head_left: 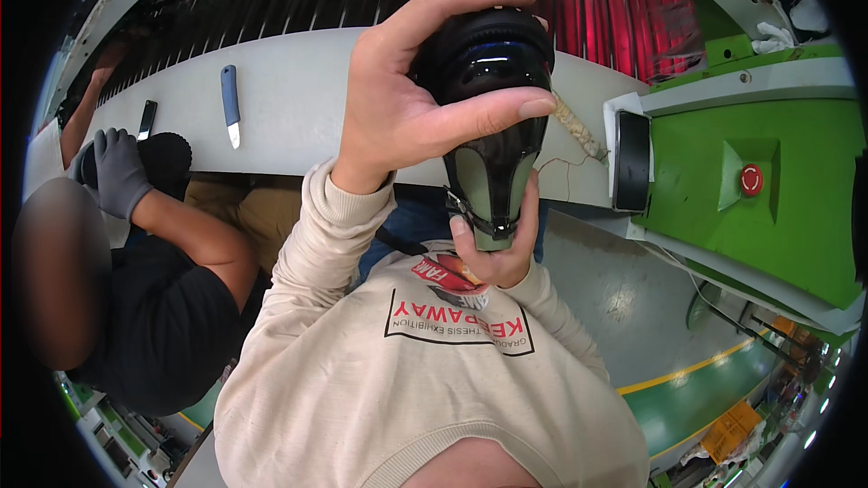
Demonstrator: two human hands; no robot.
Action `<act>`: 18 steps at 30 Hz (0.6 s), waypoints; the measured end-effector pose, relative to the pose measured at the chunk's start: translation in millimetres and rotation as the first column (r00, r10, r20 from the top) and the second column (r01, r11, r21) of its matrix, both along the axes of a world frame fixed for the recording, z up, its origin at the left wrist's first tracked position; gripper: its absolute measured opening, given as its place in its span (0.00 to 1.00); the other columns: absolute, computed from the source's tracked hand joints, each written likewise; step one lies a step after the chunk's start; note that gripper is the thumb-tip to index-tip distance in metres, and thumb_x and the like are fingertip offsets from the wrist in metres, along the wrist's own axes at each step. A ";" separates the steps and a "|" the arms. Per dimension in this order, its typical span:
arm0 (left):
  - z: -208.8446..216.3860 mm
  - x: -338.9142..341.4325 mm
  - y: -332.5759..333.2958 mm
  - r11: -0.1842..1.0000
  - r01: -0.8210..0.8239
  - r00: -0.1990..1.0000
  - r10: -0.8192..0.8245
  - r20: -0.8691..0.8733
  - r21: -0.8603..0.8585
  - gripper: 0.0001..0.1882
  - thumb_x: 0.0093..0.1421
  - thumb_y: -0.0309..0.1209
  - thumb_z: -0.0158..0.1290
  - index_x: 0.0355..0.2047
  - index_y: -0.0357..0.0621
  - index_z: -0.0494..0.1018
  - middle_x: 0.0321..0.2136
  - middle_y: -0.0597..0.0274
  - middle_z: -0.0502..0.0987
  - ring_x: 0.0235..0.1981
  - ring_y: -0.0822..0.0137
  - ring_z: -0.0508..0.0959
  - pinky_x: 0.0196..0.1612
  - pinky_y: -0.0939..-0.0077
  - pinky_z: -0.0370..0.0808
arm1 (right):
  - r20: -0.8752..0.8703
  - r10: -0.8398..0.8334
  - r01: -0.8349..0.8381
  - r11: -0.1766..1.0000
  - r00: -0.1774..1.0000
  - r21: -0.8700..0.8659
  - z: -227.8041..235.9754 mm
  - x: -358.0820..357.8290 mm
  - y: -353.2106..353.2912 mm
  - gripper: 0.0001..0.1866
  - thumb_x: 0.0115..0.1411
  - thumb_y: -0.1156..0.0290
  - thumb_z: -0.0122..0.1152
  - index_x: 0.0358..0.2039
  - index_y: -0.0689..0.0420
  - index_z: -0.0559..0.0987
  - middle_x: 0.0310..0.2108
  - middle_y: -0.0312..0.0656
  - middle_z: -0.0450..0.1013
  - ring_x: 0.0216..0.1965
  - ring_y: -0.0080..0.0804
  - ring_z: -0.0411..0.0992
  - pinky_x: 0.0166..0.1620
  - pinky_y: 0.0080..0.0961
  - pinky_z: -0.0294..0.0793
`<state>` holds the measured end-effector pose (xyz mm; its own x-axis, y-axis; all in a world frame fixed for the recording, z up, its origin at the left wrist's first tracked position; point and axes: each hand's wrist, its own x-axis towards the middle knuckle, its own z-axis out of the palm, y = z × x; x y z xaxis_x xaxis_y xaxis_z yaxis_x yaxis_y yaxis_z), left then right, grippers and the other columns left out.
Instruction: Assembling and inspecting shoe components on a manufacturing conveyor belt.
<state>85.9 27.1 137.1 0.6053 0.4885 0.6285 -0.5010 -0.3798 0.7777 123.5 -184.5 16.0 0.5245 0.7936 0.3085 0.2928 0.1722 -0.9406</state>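
A glossy black strap shoe (488,72) is held up in front of my chest, toe pointing away and heel toward me. A thin buckled strap crosses near its heel, and a grey-green surface shows in its opening. My left hand (407,95) grips the toe end, fingers over the far edge and thumb across the upper. Around the heel, my right hand (504,258) is closed from below, its thumb beside the buckle. Part of that hand is hidden behind the shoe.
A blue-handled knife (231,107) lies on the white bench (289,72). Left, a co-worker's gloved hand (120,172) holds a dark shoe (167,158). Metal rollers (226,0) run behind. Right, a green machine (696,163) carries a red button (751,180); a wrapped rod (579,129) lies nearby.
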 end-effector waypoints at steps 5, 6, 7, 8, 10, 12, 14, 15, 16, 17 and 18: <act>-0.1 -1.1 -0.1 1.000 0.001 1.000 -0.001 -0.007 -0.001 0.35 0.51 0.28 0.79 0.58 0.35 0.78 0.44 0.54 0.87 0.45 0.66 0.87 0.52 0.71 0.85 | 0.044 -0.012 0.012 1.000 0.999 -0.005 7.7 1.9 3.5 0.48 0.56 0.75 0.68 0.73 0.68 0.53 0.60 0.50 0.65 0.59 0.39 0.69 0.62 0.32 0.68; 0.0 -0.7 -0.5 1.000 -0.003 1.000 0.003 -0.001 -0.009 0.34 0.51 0.28 0.79 0.58 0.35 0.78 0.44 0.54 0.87 0.44 0.66 0.87 0.52 0.71 0.85 | 0.095 -0.002 0.001 1.000 0.995 0.006 8.9 3.3 4.3 0.48 0.56 0.75 0.68 0.73 0.68 0.53 0.60 0.50 0.65 0.59 0.38 0.69 0.62 0.32 0.68; 0.0 -0.5 -0.7 1.000 -0.007 1.000 0.008 0.006 -0.018 0.34 0.51 0.28 0.79 0.57 0.35 0.78 0.43 0.54 0.87 0.44 0.66 0.87 0.51 0.71 0.85 | 0.094 -0.002 0.002 1.000 0.996 0.004 8.5 2.7 3.9 0.48 0.56 0.75 0.68 0.73 0.68 0.53 0.60 0.50 0.65 0.59 0.38 0.69 0.62 0.32 0.68; 0.1 -0.8 -0.6 1.000 -0.007 1.000 0.007 0.005 -0.019 0.34 0.51 0.28 0.79 0.57 0.35 0.78 0.43 0.54 0.87 0.44 0.66 0.87 0.51 0.71 0.85 | 0.064 0.000 0.000 1.000 0.998 0.003 7.6 1.9 3.6 0.48 0.56 0.75 0.68 0.73 0.68 0.53 0.60 0.50 0.65 0.58 0.38 0.68 0.62 0.32 0.68; 0.1 -0.9 -0.1 1.000 -0.002 1.000 0.002 0.006 0.000 0.34 0.52 0.27 0.79 0.58 0.35 0.78 0.43 0.55 0.87 0.44 0.66 0.87 0.51 0.72 0.85 | 0.033 0.000 0.000 1.000 0.999 0.002 5.5 0.5 3.1 0.48 0.56 0.75 0.68 0.72 0.68 0.53 0.60 0.50 0.64 0.58 0.38 0.68 0.62 0.32 0.68; -0.7 -0.1 0.3 1.000 0.000 1.000 0.000 0.013 0.000 0.34 0.52 0.27 0.78 0.57 0.35 0.78 0.43 0.55 0.87 0.44 0.66 0.87 0.50 0.72 0.85 | -0.024 -0.003 0.003 1.000 1.000 0.000 3.9 -0.5 2.7 0.47 0.55 0.75 0.68 0.72 0.67 0.55 0.59 0.49 0.64 0.58 0.38 0.67 0.62 0.32 0.67; -1.6 -0.3 0.2 1.000 0.001 1.000 -0.001 0.020 0.001 0.33 0.52 0.27 0.78 0.57 0.35 0.78 0.43 0.55 0.87 0.43 0.66 0.88 0.50 0.72 0.85 | 0.009 0.003 -0.003 1.000 1.000 0.008 6.0 2.2 4.9 0.46 0.55 0.75 0.68 0.71 0.67 0.55 0.59 0.49 0.64 0.58 0.37 0.67 0.62 0.31 0.68; -2.2 -0.4 0.2 1.000 -0.004 1.000 0.003 0.016 0.001 0.33 0.52 0.27 0.78 0.57 0.35 0.78 0.43 0.55 0.87 0.43 0.66 0.88 0.50 0.72 0.85 | 0.044 0.008 -0.009 1.000 0.999 0.016 6.7 3.4 5.5 0.46 0.55 0.75 0.68 0.71 0.67 0.55 0.59 0.48 0.64 0.58 0.37 0.67 0.61 0.31 0.68; -2.6 -0.4 0.1 1.000 -0.008 1.000 0.008 0.012 0.000 0.33 0.52 0.28 0.78 0.57 0.35 0.78 0.43 0.54 0.87 0.43 0.66 0.88 0.50 0.72 0.85 | 0.044 0.008 -0.009 1.000 0.999 0.016 6.4 3.3 5.3 0.46 0.55 0.75 0.68 0.71 0.67 0.55 0.59 0.48 0.64 0.58 0.37 0.67 0.61 0.31 0.68; -2.7 -0.2 -0.1 1.000 -0.008 1.000 0.008 0.013 0.000 0.33 0.52 0.28 0.78 0.57 0.35 0.78 0.43 0.54 0.87 0.43 0.66 0.88 0.50 0.72 0.85 | 0.033 0.007 -0.008 1.000 0.999 0.016 5.8 2.8 5.0 0.46 0.55 0.75 0.68 0.71 0.66 0.55 0.59 0.48 0.64 0.58 0.37 0.67 0.61 0.31 0.68; -2.7 -0.1 -0.4 1.000 -0.011 1.000 0.011 0.015 0.008 0.33 0.52 0.28 0.78 0.57 0.35 0.79 0.43 0.55 0.87 0.43 0.65 0.88 0.50 0.72 0.85 | 0.021 0.006 -0.006 1.000 1.000 0.015 5.2 2.5 4.7 0.46 0.55 0.75 0.68 0.71 0.66 0.55 0.58 0.48 0.64 0.58 0.37 0.67 0.61 0.31 0.68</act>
<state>85.8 26.7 134.4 0.5905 0.4903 0.6410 -0.5078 -0.3916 0.7673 126.1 -179.8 21.2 0.5127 0.7919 0.3317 0.3116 0.1884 -0.9314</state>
